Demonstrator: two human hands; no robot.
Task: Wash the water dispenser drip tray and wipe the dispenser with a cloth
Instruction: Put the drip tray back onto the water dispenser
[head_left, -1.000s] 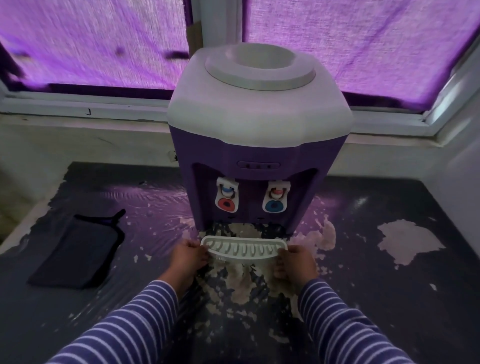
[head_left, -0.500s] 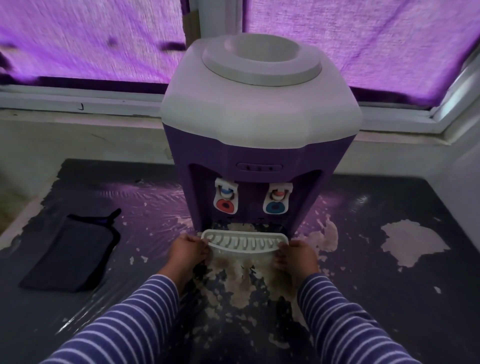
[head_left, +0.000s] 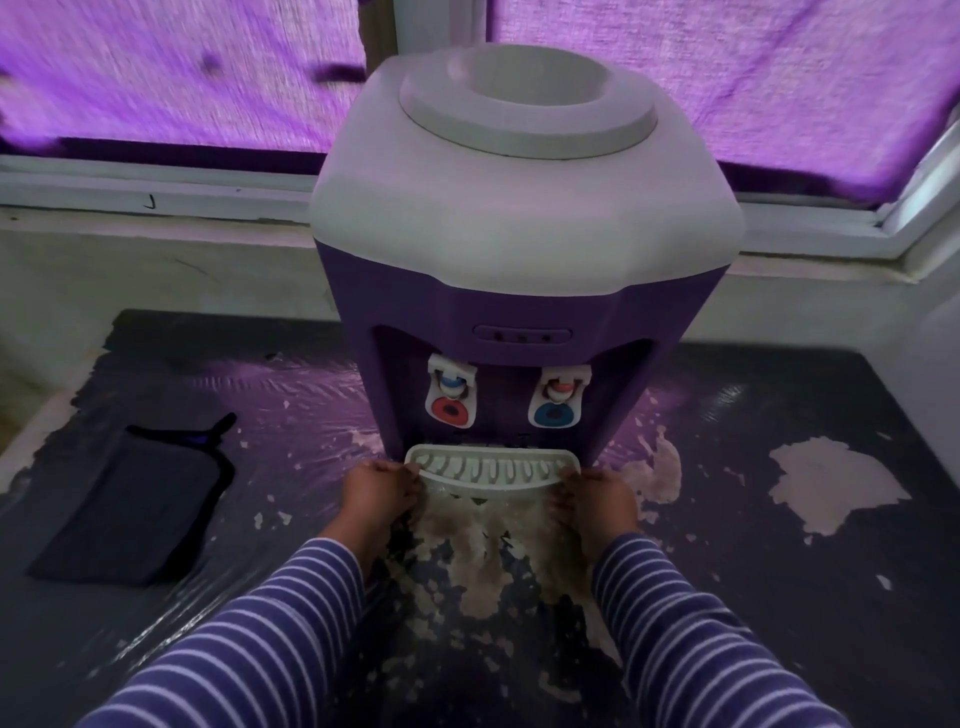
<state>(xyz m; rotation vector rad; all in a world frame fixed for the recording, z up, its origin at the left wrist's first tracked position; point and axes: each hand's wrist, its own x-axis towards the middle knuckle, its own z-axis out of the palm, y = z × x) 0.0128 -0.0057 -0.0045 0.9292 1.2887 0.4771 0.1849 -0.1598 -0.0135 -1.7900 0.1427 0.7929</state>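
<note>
Left sleeve (head_left: 249, 649) & right sleeve (head_left: 691, 634) are long, dark purple w/ thin pale stripes across. Cuffs end at the wrists. Left hand (head_left: 382, 488) & right hand (head_left: 597, 493) are bare.

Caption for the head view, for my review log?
Left hand and right hand grip the drip tray at the foot of the dispenser.

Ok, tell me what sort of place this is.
Probably a household corner beside a window: a tabletop dispenser stands on a counter with peeling dark cover, purple curtains hang behind it, and a cloth lies to its left.
</note>
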